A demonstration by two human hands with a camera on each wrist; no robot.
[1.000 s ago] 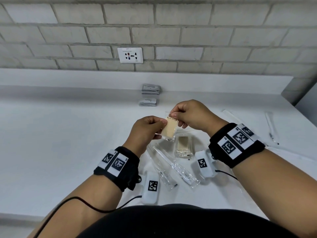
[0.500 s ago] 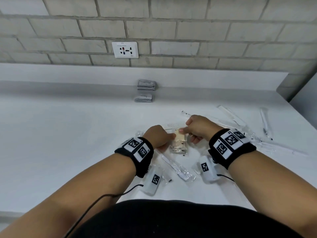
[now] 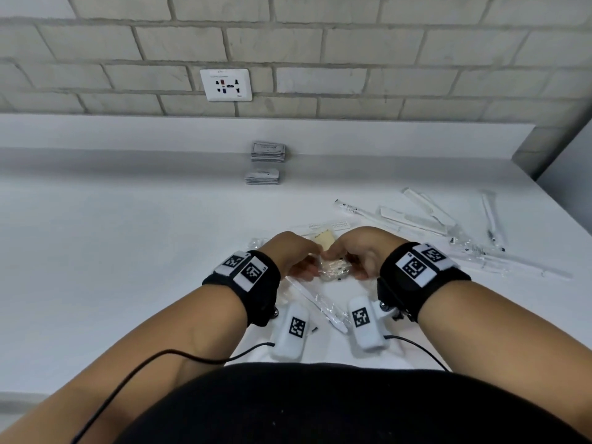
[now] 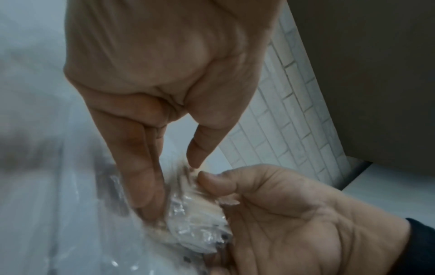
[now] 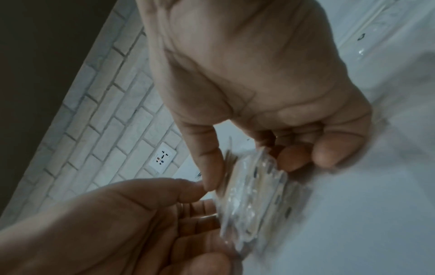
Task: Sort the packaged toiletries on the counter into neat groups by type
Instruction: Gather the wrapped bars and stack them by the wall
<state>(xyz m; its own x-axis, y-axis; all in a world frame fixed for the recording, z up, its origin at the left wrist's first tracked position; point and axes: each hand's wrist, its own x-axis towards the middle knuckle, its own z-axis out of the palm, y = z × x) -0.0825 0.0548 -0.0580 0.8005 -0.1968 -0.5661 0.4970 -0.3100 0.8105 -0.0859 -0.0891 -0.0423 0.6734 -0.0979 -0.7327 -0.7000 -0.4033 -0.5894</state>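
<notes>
Now, with your left hand [image 3: 290, 257] and right hand [image 3: 360, 254] both pinching the small clear-wrapped packets [image 3: 333, 267] low over the counter [image 3: 128, 251], square their edges between your fingertips before setting them down as one tidy stack.

Blurred packets, hidden fingertips

In both wrist views the clear packets [image 4: 195, 228] between the hands smear with motion; the print on the card stacks [image 3: 268, 152] is too small to read; the left hand [image 3: 290, 251] hides its own fingertips.
</notes>
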